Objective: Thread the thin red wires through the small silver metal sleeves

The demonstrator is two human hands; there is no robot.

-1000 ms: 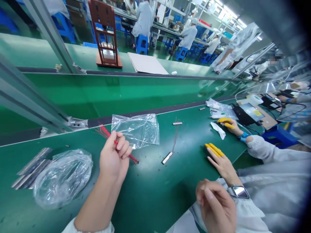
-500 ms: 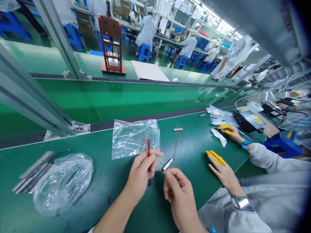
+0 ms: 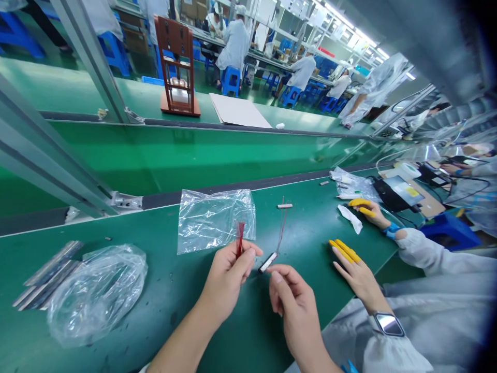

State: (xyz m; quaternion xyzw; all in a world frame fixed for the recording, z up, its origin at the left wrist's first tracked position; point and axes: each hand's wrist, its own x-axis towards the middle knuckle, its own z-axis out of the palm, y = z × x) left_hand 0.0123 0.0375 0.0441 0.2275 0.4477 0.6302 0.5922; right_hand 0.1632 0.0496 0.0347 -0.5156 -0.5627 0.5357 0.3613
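Note:
My left hand (image 3: 229, 277) is closed round an upright bundle of thin red wires (image 3: 240, 239), whose tops stick out above the fingers. Just right of it, a small black-and-white component (image 3: 267, 262) lies on the green bench with thin reddish wires running away from it. My right hand (image 3: 293, 303) is beside its lower end, thumb and forefinger pinched together and the other fingers curled. Whatever may be between those fingertips is too small to make out. Farther back, a small pale strip (image 3: 284, 206) lies across the wires.
A flat clear plastic bag (image 3: 209, 220) lies behind my left hand. To the left are a crumpled plastic bag (image 3: 99, 298) and several dark metallic strips (image 3: 52, 277). On the right, a co-worker's hands with yellow finger covers (image 3: 345, 252) rest on the bench (image 3: 174, 331).
My right hand has drawn slightly right, away from the component's lower end. In my left hand, the wire bundle has shifted slightly and its dark lower ends no longer show.

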